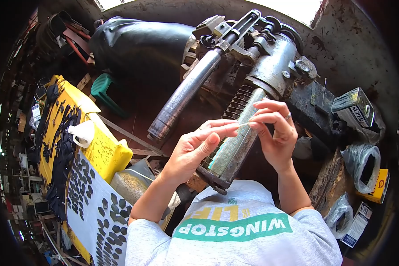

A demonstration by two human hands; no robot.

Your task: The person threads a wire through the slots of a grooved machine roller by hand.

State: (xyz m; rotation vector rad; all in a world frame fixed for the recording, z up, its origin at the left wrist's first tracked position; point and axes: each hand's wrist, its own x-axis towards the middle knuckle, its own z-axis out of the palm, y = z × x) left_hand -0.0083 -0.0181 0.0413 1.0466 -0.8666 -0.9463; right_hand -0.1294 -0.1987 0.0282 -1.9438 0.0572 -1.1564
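Note:
Both of my hands are raised over a metal machine with gears and a bare steel roller (pixel 188 95). Below them runs its long pale-green textured surface (pixel 228 155), flanked by a dark coil spring (pixel 237 101). My right hand (pixel 277 133), wearing a ring, has thumb and fingers pinched on a thin pale strip (pixel 244 124), too small to identify. My left hand (pixel 198 144) has its fingers stretched out, their tips at the strip's other end, and its thumb apart from them. The machine's metal housing (pixel 275 64) lies beyond my hands.
To the left, a yellow-covered table (pixel 108 153) bears dark strips, a white container (pixel 82 134) and a pale sheet (pixel 82 226) with many dark cut pieces. A green stool (pixel 104 91) stands behind. Plastic-wrapped rolls (pixel 361 166) and boxes (pixel 352 108) are at right.

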